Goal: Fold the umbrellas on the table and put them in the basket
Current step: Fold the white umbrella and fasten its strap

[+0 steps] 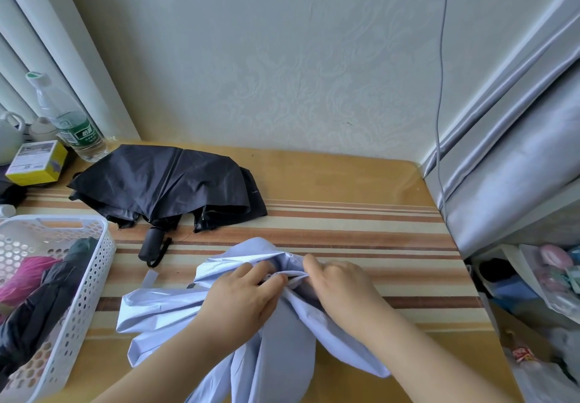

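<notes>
A pale blue umbrella [163, 308] lies loose and unfolded on the near middle of the striped table [361, 230]. My left hand [241, 299] and my right hand [342, 286] sit side by side on its middle, each pinching a fold of the blue cloth. A black umbrella [163, 183] lies collapsed but unrolled at the back left, its handle [152, 245] pointing toward me. The white perforated basket [91, 277] stands at the left edge and holds a dark rolled umbrella [40, 302] and a pink one [22, 277].
A clear water bottle [69, 120], a yellow box [37, 162] and a white teapot [9, 139] stand at the back left corner. A grey covered cabinet [518, 167] borders the table's right side, with cluttered shelves below. A wall runs along the back.
</notes>
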The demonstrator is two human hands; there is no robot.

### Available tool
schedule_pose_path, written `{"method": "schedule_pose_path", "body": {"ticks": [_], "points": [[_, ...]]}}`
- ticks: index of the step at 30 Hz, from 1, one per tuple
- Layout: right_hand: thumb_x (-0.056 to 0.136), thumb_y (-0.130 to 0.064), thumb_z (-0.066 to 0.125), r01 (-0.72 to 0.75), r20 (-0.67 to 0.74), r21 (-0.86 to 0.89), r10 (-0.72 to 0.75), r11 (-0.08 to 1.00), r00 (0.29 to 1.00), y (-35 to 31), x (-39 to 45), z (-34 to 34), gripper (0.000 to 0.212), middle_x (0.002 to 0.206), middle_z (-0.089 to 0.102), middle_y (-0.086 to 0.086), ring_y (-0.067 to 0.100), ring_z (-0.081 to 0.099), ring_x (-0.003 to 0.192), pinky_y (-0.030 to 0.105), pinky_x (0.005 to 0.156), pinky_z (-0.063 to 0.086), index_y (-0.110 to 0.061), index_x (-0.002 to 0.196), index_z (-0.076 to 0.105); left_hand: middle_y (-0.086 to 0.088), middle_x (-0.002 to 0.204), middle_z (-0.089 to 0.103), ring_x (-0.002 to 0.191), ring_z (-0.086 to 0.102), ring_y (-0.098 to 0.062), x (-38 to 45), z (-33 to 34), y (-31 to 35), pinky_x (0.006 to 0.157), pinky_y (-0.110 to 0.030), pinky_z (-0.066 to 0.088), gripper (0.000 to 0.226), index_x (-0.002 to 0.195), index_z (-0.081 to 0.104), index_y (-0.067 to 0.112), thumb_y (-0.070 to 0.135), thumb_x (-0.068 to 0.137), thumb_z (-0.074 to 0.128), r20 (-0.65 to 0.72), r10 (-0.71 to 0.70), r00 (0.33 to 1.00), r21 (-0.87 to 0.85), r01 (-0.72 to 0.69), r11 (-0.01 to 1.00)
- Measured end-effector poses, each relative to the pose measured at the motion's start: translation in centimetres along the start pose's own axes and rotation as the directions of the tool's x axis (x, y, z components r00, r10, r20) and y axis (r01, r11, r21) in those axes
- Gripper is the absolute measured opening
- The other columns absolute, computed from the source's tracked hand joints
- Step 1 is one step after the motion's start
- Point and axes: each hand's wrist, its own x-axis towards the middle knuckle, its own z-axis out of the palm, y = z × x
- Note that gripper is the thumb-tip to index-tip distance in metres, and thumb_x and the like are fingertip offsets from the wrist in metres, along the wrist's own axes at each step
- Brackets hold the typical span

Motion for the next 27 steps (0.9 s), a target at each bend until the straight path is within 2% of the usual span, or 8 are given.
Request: {"method": "schedule_pose_path", "body": {"ticks": [4, 8, 13, 16, 18, 20, 23, 27], "points": [[0.086, -0.044, 0.062, -0.04, -0.007, 0.241, 0.043, 0.97, 0.999, 0.5, 0.0, -0.3, 0.032, 0.061, 0.031, -0.012, 0.013, 0.038, 0.06, 0.021, 0.047, 0.02, -0.022, 0.083, 0.04, -0.002, 0.089, 0.062, 0.058, 0.053, -0.02, -0.3, 0.0, 0.3, 0.044, -0.024, 0.04, 0.013, 0.097, 0.05, 0.022, 0.022, 0.085, 0.047, 0.004, 0.042, 0.999, 0.016, -0.042, 0.999], [0.093, -0.03, 0.057, -0.021, -0.088, 0.456, 0.069, 0.89, 0.994, 0.4, 0.9, -1.4, 0.023, 0.107, 0.052, -0.011, 0.011, 0.046, 0.102, 0.019, 0.088, 0.036, -0.018, 0.113, 0.056, -0.007, 0.099, 0.05, 0.055, 0.053, -0.019, -0.2, -0.3, 0.7, 0.045, -0.021, 0.035, 0.014, 0.096, 0.047, 0.018, 0.023, 0.083, 0.047, -0.039, 0.05, 0.998, 0.025, -0.049, 0.999], [0.094, -0.013, 0.051, -0.08, 0.067, 0.58, 0.05, 0.811, 0.997, -1.7, 1.7, -1.7, 0.016, 0.09, 0.06, -0.002, 0.017, 0.055, 0.085, 0.037, 0.079, 0.046, -0.013, 0.096, 0.067, -0.009, 0.112, 0.044, 0.055, 0.054, -0.017, 0.1, -0.2, 1.2, 0.046, -0.017, 0.036, 0.035, 0.11, 0.045, 0.009, 0.028, 0.081, 0.05, -0.084, 0.031, 0.996, -0.003, -0.031, 1.0], [0.095, -0.012, 0.049, -0.11, 0.127, 0.703, 0.028, 0.702, 0.991, -2.0, 1.3, -1.5, 0.022, 0.095, 0.069, -0.006, 0.008, 0.06, 0.086, 0.024, 0.079, 0.048, -0.021, 0.103, 0.068, -0.007, 0.11, 0.051, 0.055, 0.055, -0.017, -0.1, 0.1, 1.1, 0.043, -0.018, 0.036, 0.036, 0.11, 0.045, 0.008, 0.03, 0.081, 0.051, -0.1, 0.002, 0.995, -0.034, -0.005, 0.999], [0.096, -0.016, 0.054, -0.148, 0.167, 0.785, 0.025, 0.601, 0.986, -1.4, 0.6, -1.5, 0.022, 0.108, 0.069, -0.013, -0.003, 0.06, 0.099, 0.012, 0.086, 0.045, -0.025, 0.113, 0.064, -0.004, 0.09, 0.06, 0.06, 0.059, -0.018, -0.1, 0.2, 0.9, 0.044, -0.022, 0.041, 0.03, 0.104, 0.045, 0.012, 0.03, 0.082, 0.048, -0.11, -0.022, 0.994, -0.061, 0.015, 0.998], [0.094, -0.02, 0.058, -0.113, 0.078, 0.697, 0.081, 0.708, 0.994, -0.3, -0.2, -1.1, 0.018, 0.112, 0.062, -0.017, -0.003, 0.054, 0.106, 0.009, 0.086, 0.039, -0.024, 0.111, 0.059, -0.001, 0.076, 0.061, 0.058, 0.059, -0.019, -0.1, 0.3, 0.6, 0.043, -0.022, 0.041, 0.021, 0.1, 0.044, 0.016, 0.029, 0.084, 0.046, -0.099, -0.027, 0.995, -0.048, 0.023, 0.999], [0.088, -0.019, 0.062, -0.088, -0.158, 0.496, 0.19, 0.864, 0.969, 1.4, -1.5, -0.3, 0.009, 0.093, 0.049, -0.016, 0.006, 0.048, 0.089, 0.011, 0.072, 0.035, -0.018, 0.097, 0.061, -0.001, 0.077, 0.061, 0.058, 0.057, -0.021, 0.1, 0.4, 0.1, 0.04, -0.024, 0.04, 0.018, 0.102, 0.047, 0.02, 0.021, 0.084, 0.045, -0.067, -0.017, 0.998, -0.011, 0.016, 1.0], [0.093, -0.028, 0.056, -0.194, 0.071, 0.436, 0.181, 0.879, 0.981, 1.6, -2.4, 0.3, 0.013, 0.081, 0.056, -0.008, 0.014, 0.054, 0.076, 0.028, 0.065, 0.042, -0.02, 0.091, 0.066, -0.004, 0.075, 0.058, 0.054, 0.052, -0.023, 0.3, 0.2, 0.4, 0.037, -0.025, 0.036, 0.024, 0.1, 0.048, 0.024, 0.013, 0.079, 0.042, -0.039, 0.007, 0.999, 0.034, -0.006, 0.999]]}}
